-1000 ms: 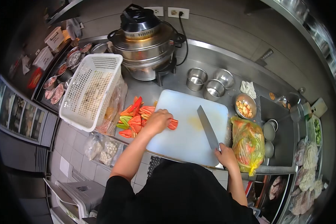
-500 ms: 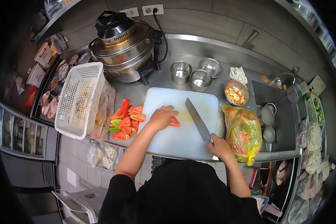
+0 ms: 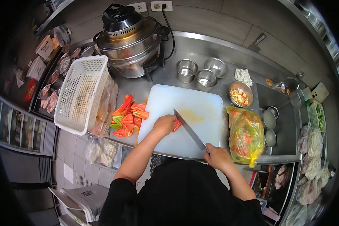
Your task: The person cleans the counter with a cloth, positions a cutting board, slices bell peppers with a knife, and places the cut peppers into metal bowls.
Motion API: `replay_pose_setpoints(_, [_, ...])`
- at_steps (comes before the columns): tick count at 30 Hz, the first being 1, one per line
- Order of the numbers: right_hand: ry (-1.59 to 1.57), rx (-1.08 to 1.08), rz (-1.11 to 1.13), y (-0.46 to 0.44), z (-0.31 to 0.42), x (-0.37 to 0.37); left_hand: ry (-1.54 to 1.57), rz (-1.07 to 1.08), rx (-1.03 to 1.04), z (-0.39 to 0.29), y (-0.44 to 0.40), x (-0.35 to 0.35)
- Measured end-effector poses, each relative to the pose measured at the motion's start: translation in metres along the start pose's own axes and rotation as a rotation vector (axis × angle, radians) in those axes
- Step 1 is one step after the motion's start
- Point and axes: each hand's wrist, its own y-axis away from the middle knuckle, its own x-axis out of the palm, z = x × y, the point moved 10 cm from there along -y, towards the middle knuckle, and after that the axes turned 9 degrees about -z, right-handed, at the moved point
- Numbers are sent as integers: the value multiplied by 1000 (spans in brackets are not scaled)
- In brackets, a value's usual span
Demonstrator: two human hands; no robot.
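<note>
On the white cutting board, my left hand is closed over a red bell pepper piece, fingers curled on its left end. My right hand grips the handle of a large knife. Its blade slants up and leftward, the tip end lying against the pepper beside my left fingertips. Whether the edge has entered the pepper I cannot tell. A pile of red and green pepper pieces lies left of the board, touching its edge.
Left stands a white perforated basket beside a plastic bag. A countertop cooker and metal pots are behind the board. To the right are a bowl of chopped pieces, a yellow bag of peppers and a sink.
My left hand has gone from spread fingers over the board to curled fingers on the pepper piece. The knife has swung left, bringing its blade to the pepper.
</note>
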Motion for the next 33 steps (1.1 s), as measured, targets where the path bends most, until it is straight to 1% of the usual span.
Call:
replay_pose_setpoints(3, [0,5,22,-2,-2,8,20,5,-27,5,1,4])
replay_pose_setpoints(7, [-12,21,24,-17,-11,32,36,-12,11,7,0,6])
replay_pose_setpoints(9, [-34,28,27,-23,-18,32,-48,73,-23,11,1,10])
replay_pose_setpoints(10, [-61,38,36,-24,-20,31,-51,70,-15,6,5,0])
replay_pose_setpoints(11, [-59,39,28,-23,-21,25,-145,67,-16,2,12,-10])
replay_pose_setpoints(12, [-114,76,-15,-18,-24,14,-237,66,-20,0,15,-17])
replay_pose_setpoints(13, [-171,114,-54,-12,-27,5,-237,65,-19,-1,14,-16])
replay_pose_setpoints(14, [-169,112,-56,-9,-28,1,-162,-35,43,-11,10,-24])
replay_pose_setpoints(15, [-183,171,-77,-6,-36,-6,-86,-138,106,-22,6,-32])
replay_pose_setpoints(16, [-198,230,-101,-4,-45,-11,-69,-179,184,-38,3,-30])
replay_pose_setpoints(17, [-197,229,-112,-3,-52,-8,-72,-186,192,-38,-6,-16])
replay_pose_setpoints(18, [-162,247,-130,-4,-65,1,-90,-147,193,-32,-19,10])
replay_pose_setpoints(19, [-127,265,-149,-5,-77,7,-109,-109,196,-35,-27,19])
replay_pose_setpoints(21, [-136,261,-158,-6,-88,12,-66,-133,210,-33,-44,16])
replay_pose_setpoints(23, [-169,289,-132,-5,-89,15,62,-168,156,-23,-73,7])
replay_pose_setpoints(25, [-160,303,-128,-4,-87,12,34,-255,134,-32,-110,-27])
replay_pose_setpoints(27, [-134,311,-109,-3,-87,13,44,-416,199,-54,-144,-72])
replay_pose_setpoints(29, [-122,314,-109,-4,-87,14,22,-493,192,-62,-185,-94])
replay_pose_setpoints(31, [-119,309,-105,-4,-87,15,-35,-468,171,-55,-228,-90])
replay_pose_setpoints(33, [-120,312,-104,-5,-87,17,-90,-440,146,-49,-248,-87])
